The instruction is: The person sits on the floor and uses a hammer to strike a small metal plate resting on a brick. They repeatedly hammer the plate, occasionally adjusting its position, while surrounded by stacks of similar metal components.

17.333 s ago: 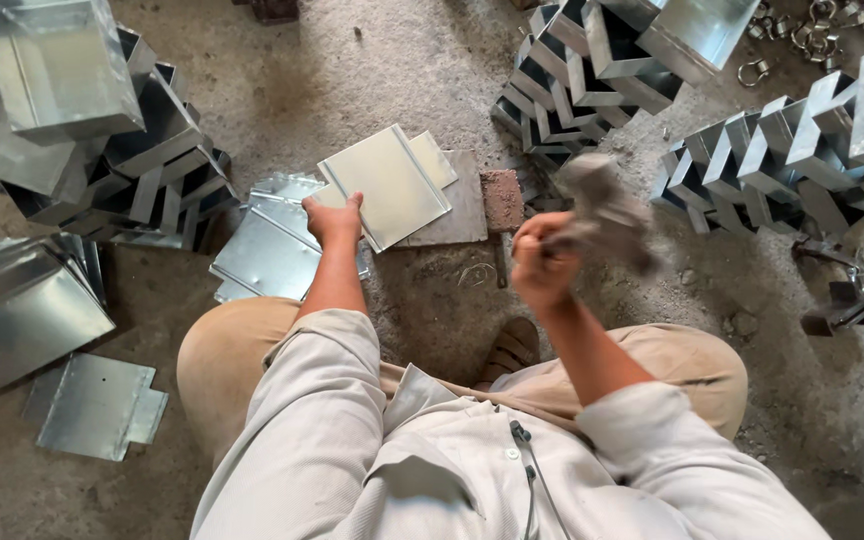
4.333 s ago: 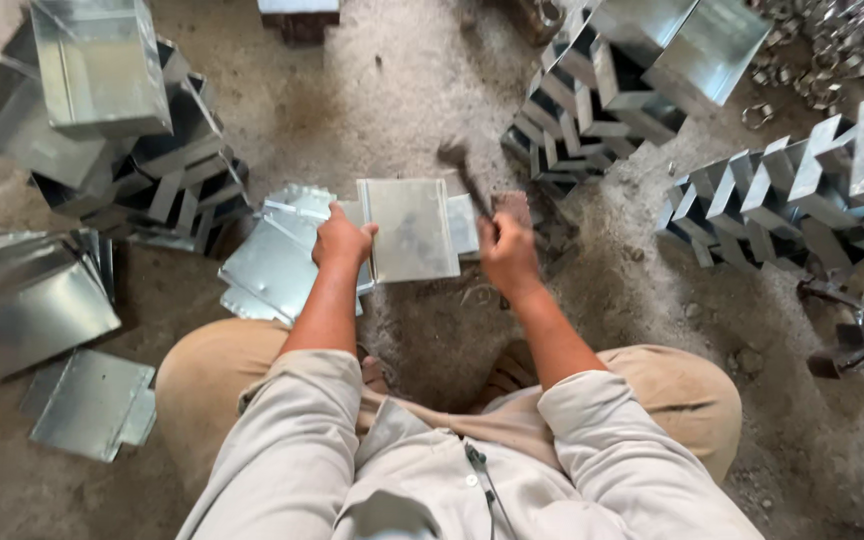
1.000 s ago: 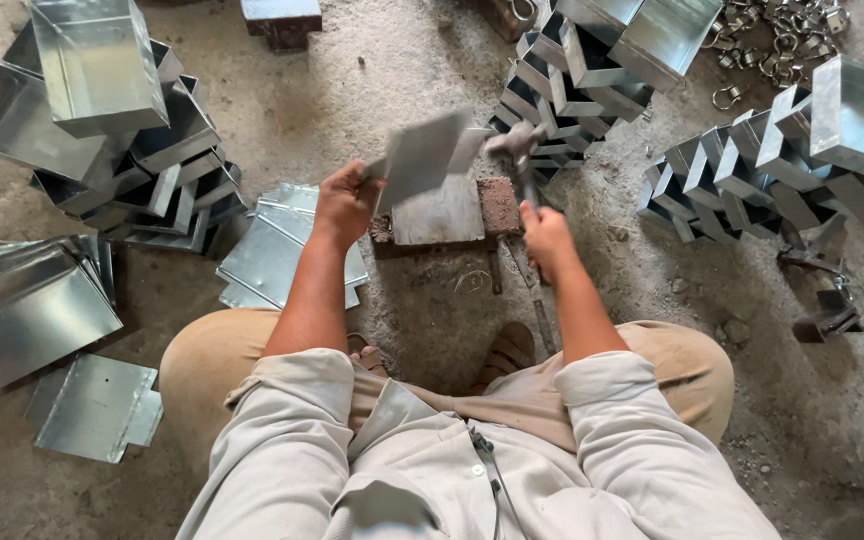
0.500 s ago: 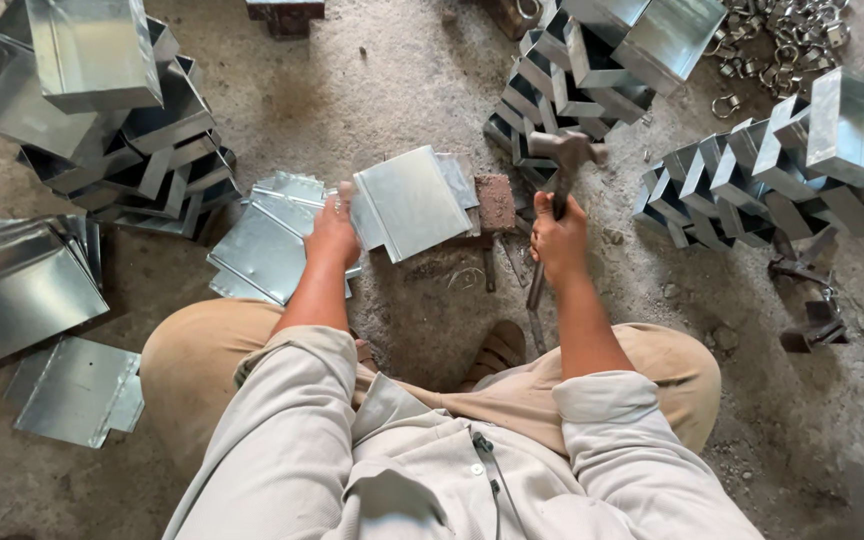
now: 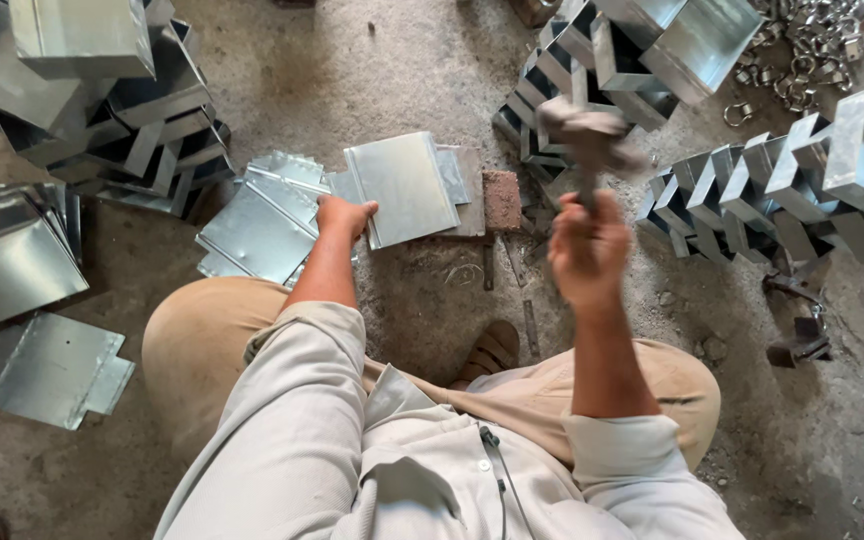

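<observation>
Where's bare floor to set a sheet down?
Bare concrete floor at the top, between the left stack of folded grey metal boxes and the right box stack. Another patch at lower right, past the knee. Crowded around the flat galvanised sheets.

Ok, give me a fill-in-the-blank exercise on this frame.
1. The right hand holds a raised ____.
2. The left hand grips a flat metal ____.
3. The small reddish block lies to the ____ of the flat metal piece.

Missing words: hammer; sheet; right
</observation>
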